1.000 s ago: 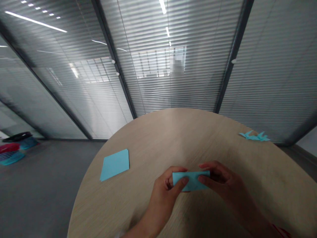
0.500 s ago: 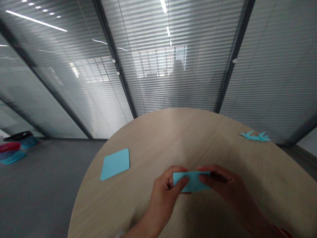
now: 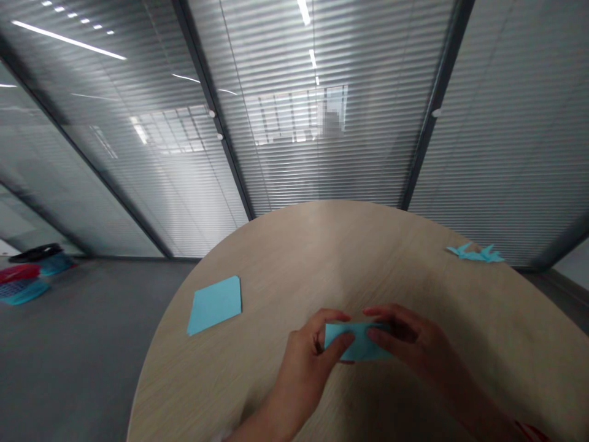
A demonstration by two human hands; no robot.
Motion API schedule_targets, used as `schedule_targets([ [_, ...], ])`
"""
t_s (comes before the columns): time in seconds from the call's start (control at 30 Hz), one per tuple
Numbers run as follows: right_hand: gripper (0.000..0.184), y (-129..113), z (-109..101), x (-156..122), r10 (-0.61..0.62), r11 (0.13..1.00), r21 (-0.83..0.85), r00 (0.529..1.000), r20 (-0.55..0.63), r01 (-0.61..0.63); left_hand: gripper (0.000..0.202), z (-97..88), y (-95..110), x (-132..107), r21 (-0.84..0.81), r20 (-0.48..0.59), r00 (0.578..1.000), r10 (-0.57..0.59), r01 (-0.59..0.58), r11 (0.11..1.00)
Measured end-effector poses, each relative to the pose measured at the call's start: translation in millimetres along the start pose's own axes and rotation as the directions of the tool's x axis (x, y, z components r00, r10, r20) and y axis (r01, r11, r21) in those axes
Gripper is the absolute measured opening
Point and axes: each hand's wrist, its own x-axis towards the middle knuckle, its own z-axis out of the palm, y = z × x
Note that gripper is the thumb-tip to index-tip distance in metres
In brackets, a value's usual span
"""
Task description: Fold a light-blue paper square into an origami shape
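Bench (image 3: pixel 285 258) of pale wood, round, fills the lower view, with slatted glass partitions (image 3: pixel 322 123) behind it. On its left part a flat blue sheet (image 3: pixel 215 304) lies alone, well apart from the hands; at the far right edge sit small folded blue shapes (image 3: pixel 476 253). Near the front edge, both hands hold a folded blue paper (image 3: pixel 356 341) just over the surface. The left hand (image 3: pixel 306 362) has its grip pinched on the paper's left end, thumb on top and fingers curled behind; the right hand (image 3: pixel 414 347) pinches the right end, fingertips pressed on the upper edge. The paper looks small and thin, folded into a narrow band, so the risk I judge is a crooked crease: if either pinch slides or the layers shift, edges would no longer line up. Pulling the two ends apart too hard could tear the fold, and a loose hold could let it spring open
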Motion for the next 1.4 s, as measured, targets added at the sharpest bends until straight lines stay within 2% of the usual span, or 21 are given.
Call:
schedule_targets([
  [0.13, 0.016, -5, -1, 0, -0.034, 0.98, -0.19, 0.992, 0.122, 0.057, 0.026, 0.0, 1, -1, 0.231, 0.022, 1.0, -0.019, 0.013, 0.973],
  [0.27, 0.012, -4, 0, -1, -0.059, 0.962, -0.25, 0.98, 0.191, 0.106, 0.03, 2.2, 2, -2, 0.303, 0.033, 0.999, -0.038, 0.026, 0.953],
  [0.47, 0.015, -3, 0, -1, -0.036, 0.971, -0.231, 0.994, 0.106, 0.059, 0.051, 2.4, 1, 1, 0.252, 0.022, 0.992, -0.122, 0.113, 0.961],
  [0.63, 0.019, -4, 1, 0, -0.006, 0.996, -0.089, 0.999, 0.046, 0.01, 0.045, 1.2, -1, 4, 0.088, -0.037, 0.995, -0.097, 0.1, 0.991],
  [0.77, 0.021, 0, 0, 3, 0.036, 0.999, -0.022, 0.996, 0.083, -0.035, 0.041, -0.2, -2, 5, 0.018, -0.06, 0.997, -0.038, 0.039, 0.999],
  [0.9, 0.02, 5, -1, 4, 0.073, 0.997, -0.004, 0.983, 0.168, -0.074, 0.04, -2.1, -3, 5, 0.039, -0.066, 0.998, -0.017, 0.02, 0.999],
  [1.0, 0.016, 7, -2, 3, 0.068, 0.998, -0.007, 0.978, 0.199, -0.068, 0.03, -2.6, -1, 6, 0.025, -0.066, 0.998, -0.008, 0.009, 1.0],
  [1.1, 0.015, 7, -2, 3, 0.086, 0.996, -0.025, 0.968, 0.237, -0.082, 0.022, -2.0, 2, 8, -0.085, -0.052, 0.998, -0.039, 0.035, 0.996],
  [1.2, 0.016, 4, -2, 2, 0.083, 0.997, -0.018, 0.967, 0.241, -0.081, 0.024, -2.1, 7, 9, -0.174, -0.066, 0.994, -0.082, 0.07, 0.982],
  [1.4, 0.017, 3, -1, -3, 0.119, 0.993, -0.005, 0.96, 0.252, -0.121, 0.028, -4.7, 14, 8, -0.147, -0.12, 0.988, -0.096, 0.078, 0.986],
])
